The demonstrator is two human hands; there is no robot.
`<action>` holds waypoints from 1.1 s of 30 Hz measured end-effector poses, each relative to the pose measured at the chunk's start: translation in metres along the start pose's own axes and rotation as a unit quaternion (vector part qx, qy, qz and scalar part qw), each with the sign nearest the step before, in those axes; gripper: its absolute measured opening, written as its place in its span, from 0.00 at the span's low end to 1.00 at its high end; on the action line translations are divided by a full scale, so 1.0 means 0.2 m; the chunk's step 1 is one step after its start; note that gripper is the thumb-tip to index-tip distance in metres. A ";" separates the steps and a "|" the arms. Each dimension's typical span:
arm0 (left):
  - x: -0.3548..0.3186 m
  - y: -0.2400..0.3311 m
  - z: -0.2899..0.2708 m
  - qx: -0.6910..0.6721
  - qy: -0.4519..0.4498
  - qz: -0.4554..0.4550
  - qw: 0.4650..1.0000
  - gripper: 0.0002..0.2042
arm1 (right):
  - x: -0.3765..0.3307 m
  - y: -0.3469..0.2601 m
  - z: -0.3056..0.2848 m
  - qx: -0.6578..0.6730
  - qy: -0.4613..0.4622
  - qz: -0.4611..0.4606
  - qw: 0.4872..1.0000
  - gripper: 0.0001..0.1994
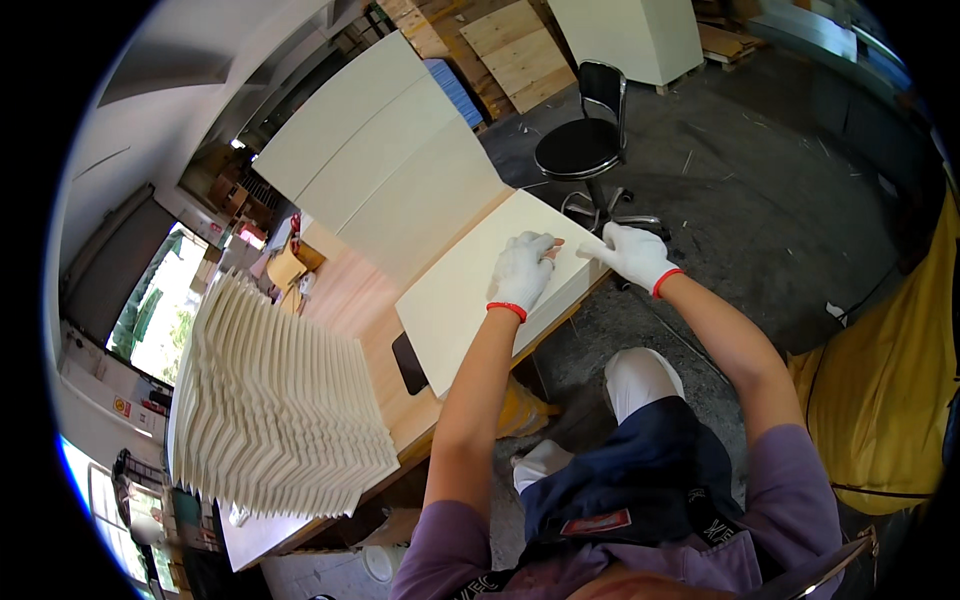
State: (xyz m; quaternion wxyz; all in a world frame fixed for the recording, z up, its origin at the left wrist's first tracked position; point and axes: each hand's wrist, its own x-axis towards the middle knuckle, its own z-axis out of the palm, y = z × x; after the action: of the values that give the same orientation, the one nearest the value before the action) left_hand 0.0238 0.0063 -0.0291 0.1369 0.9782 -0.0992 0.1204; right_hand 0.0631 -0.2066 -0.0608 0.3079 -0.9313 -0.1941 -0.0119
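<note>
Gloved left hand [522, 272] lies flat on the cream board [470, 290], fingers spread; right hand [632, 254] pinches its far edge (beside the black stool [585, 150]).

On the wooden bench, just beside the near corner of the pale board, lies a small dark flat screen [409, 362], rectangular, black and unlit. Far at the left, on the white wall under the window, is a little sign [121, 406], yellow with some red. Its markings are too small to see.
</note>
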 end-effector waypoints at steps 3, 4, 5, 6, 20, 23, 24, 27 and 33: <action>0.02 -0.03 0.04 -0.065 -0.014 -0.026 0.997 0.11 | 0.04 0.03 0.01 -0.112 0.116 -0.179 0.970 0.27; 0.02 -0.04 0.05 -0.099 -0.013 -0.037 0.994 0.11 | 0.06 0.03 0.00 -0.127 0.130 -0.215 0.959 0.26; 0.01 -0.05 0.07 -0.089 -0.003 -0.035 0.995 0.11 | 0.10 0.03 -0.02 -0.142 0.144 -0.251 0.947 0.25; 0.01 -0.06 0.08 -0.079 0.008 -0.032 0.996 0.12 | 0.13 0.01 -0.03 -0.157 0.158 -0.287 0.932 0.24; -0.03 -0.07 0.10 -0.301 -0.021 -0.031 0.953 0.16 | 0.13 -0.06 0.15 0.293 0.113 -0.049 0.948 0.23; -0.02 -0.03 0.09 -0.256 -0.026 -0.042 0.965 0.18 | 0.13 -0.05 0.15 0.302 0.097 -0.034 0.948 0.23; -0.02 -0.03 0.09 -0.262 -0.027 -0.049 0.963 0.19 | 0.13 -0.05 0.15 0.304 0.097 -0.033 0.947 0.23; -0.01 -0.04 0.09 -0.280 -0.031 -0.059 0.958 0.20 | 0.12 -0.06 0.15 0.303 0.100 -0.042 0.947 0.23; -0.04 0.00 0.06 -0.303 -0.001 -0.088 0.949 0.18 | 0.13 -0.05 0.18 0.241 0.131 -0.046 0.960 0.23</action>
State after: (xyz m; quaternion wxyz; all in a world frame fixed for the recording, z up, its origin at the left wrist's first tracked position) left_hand 0.0196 0.0045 -0.0426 0.4367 0.8957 -0.0451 0.0707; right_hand 0.0795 -0.1688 -0.0811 0.5454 -0.8096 -0.1923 -0.1009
